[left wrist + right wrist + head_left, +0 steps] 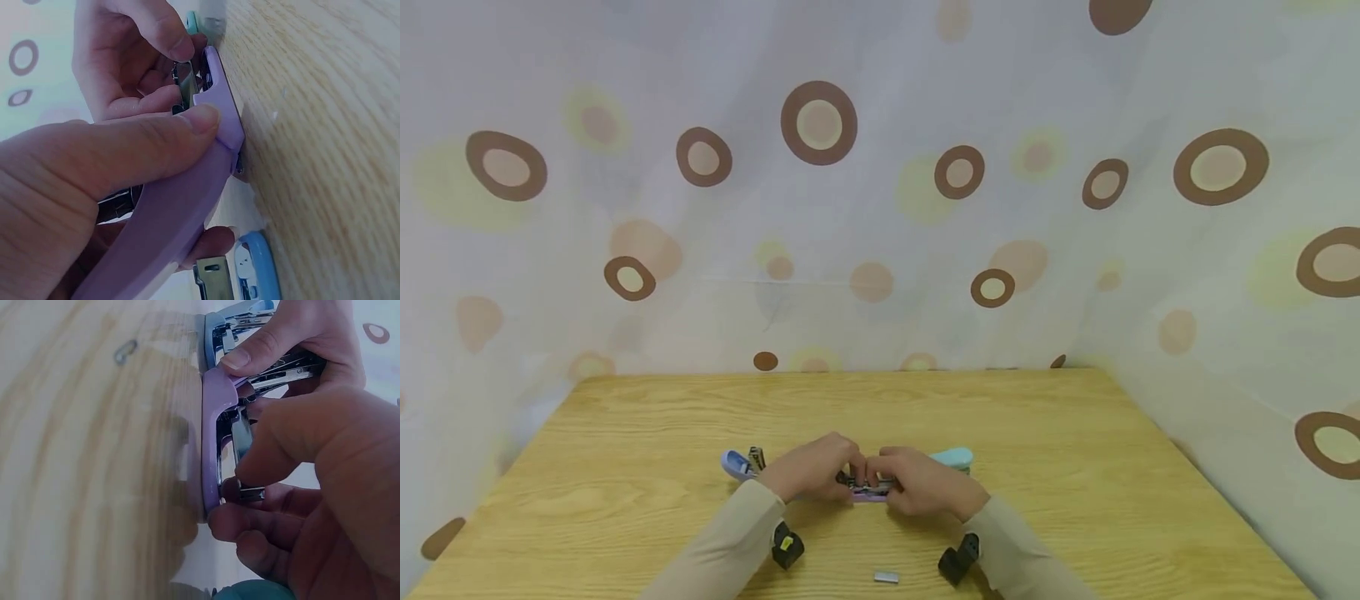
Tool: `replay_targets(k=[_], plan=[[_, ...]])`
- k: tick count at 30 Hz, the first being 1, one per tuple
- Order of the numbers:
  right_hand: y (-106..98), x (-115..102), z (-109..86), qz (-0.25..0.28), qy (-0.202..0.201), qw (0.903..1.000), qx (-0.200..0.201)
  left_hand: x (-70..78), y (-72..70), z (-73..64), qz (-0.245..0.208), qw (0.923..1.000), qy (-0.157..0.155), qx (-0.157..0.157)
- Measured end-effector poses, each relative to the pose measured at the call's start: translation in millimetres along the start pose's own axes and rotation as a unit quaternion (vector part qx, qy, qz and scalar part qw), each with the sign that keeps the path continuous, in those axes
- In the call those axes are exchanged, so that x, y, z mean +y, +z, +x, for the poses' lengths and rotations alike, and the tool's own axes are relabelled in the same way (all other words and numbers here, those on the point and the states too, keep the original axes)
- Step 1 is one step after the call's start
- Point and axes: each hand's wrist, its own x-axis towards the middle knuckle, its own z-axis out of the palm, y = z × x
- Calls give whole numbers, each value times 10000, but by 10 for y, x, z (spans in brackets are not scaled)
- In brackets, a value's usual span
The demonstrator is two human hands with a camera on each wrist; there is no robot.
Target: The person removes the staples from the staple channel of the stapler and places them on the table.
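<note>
A purple stapler [187, 200] lies opened up on the table, its metal inner parts exposed. My left hand [816, 468] grips its body, the thumb pressing on the purple casing in the left wrist view. At the other end, my right hand [921, 482] pinches the metal rail [242, 440] between thumb and fingers. Part of the stapler is hidden behind both hands in the head view. A blue stapler [737, 464], also opened, lies beside my left hand. Just beyond my right hand is a teal stapler [953, 457], partly covered by that hand.
A small grey strip, like a row of staples [886, 577], lies near the front of the wooden table [1075, 433]. A patterned cloth [880, 208] hangs behind the table and along its sides. Black wrist cameras [787, 547] sit on both sleeves.
</note>
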Motion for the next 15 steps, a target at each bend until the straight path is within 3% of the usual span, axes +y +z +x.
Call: replay_targets(k=[15], plan=[[41,21,-2,-29,-249,9996,165,-7,19,-5,-91,9998,-157,43]])
